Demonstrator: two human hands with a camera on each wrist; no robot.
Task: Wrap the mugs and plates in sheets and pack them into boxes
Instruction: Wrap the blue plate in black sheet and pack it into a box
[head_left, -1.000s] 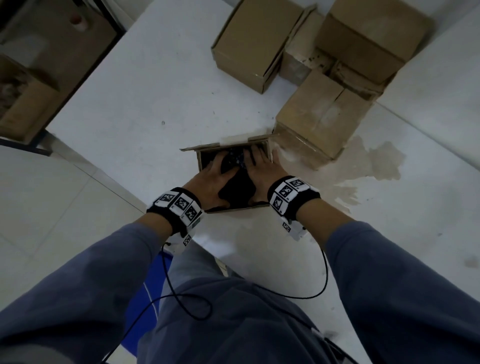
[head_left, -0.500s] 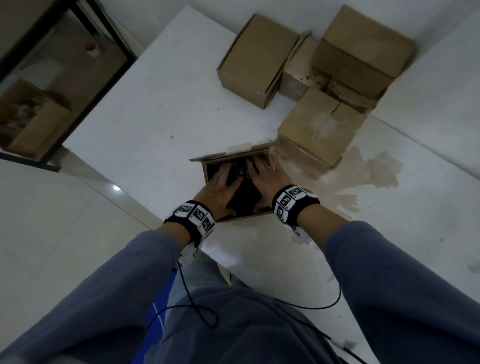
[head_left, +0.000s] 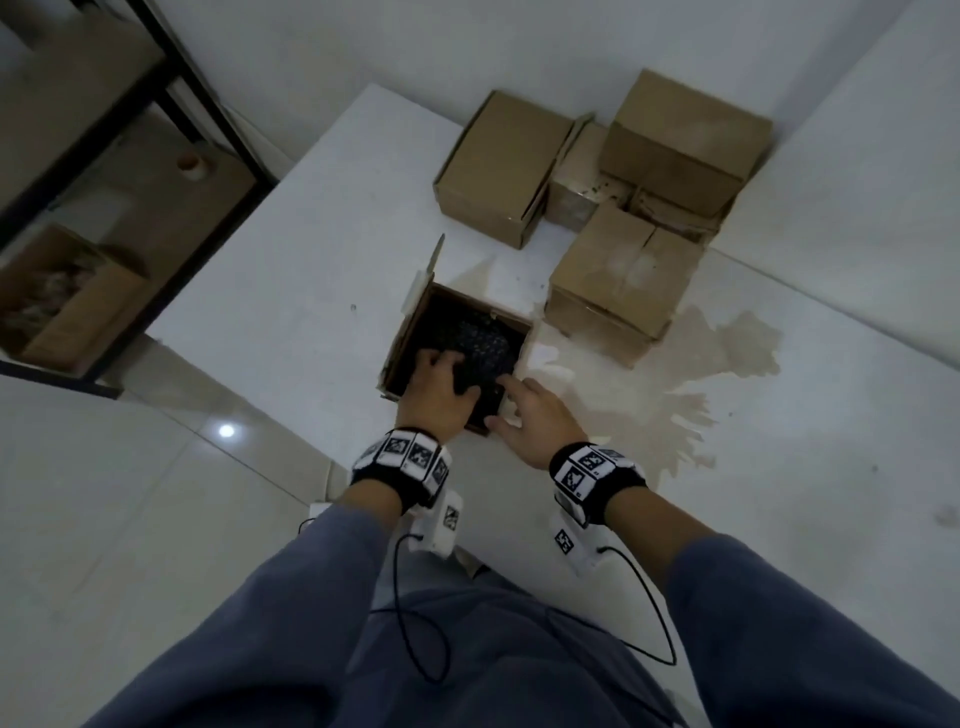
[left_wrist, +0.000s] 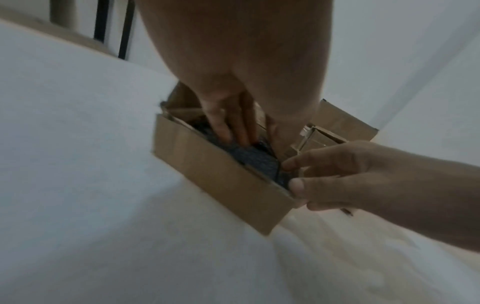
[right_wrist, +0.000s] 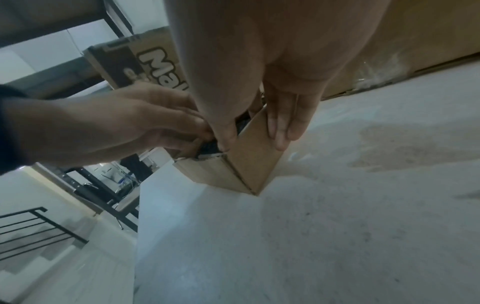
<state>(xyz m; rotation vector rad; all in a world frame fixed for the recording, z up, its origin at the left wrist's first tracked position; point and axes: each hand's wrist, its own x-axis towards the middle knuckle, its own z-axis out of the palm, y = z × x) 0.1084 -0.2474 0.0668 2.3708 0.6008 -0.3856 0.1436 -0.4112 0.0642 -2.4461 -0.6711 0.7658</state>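
An open cardboard box (head_left: 400, 353) sits near the table's front edge, its lid flap (head_left: 423, 280) standing up on the far left side. Inside lies a bundle in dark bubble wrap (head_left: 480, 338); what it wraps is hidden. My left hand (head_left: 441, 374) reaches into the box, and its fingers (left_wrist: 233, 131) press down on the bundle. My right hand (head_left: 506, 402) holds the near right corner of the box (right_wrist: 249, 164): its thumb is at the rim, and its fingers (right_wrist: 283, 123) lie flat on the outer wall.
Three closed cardboard boxes (head_left: 498, 166) (head_left: 623, 280) (head_left: 685, 135) crowd the far right of the white table (head_left: 291, 291). A brown stain (head_left: 717, 353) spreads right of the open box. The table's edge runs along the left, with a black shelf and a carton (head_left: 67, 301) beyond.
My right hand has come out of the box and taken its near right corner. The box has turned and its flap now stands up. The left hand stays on the bundle.
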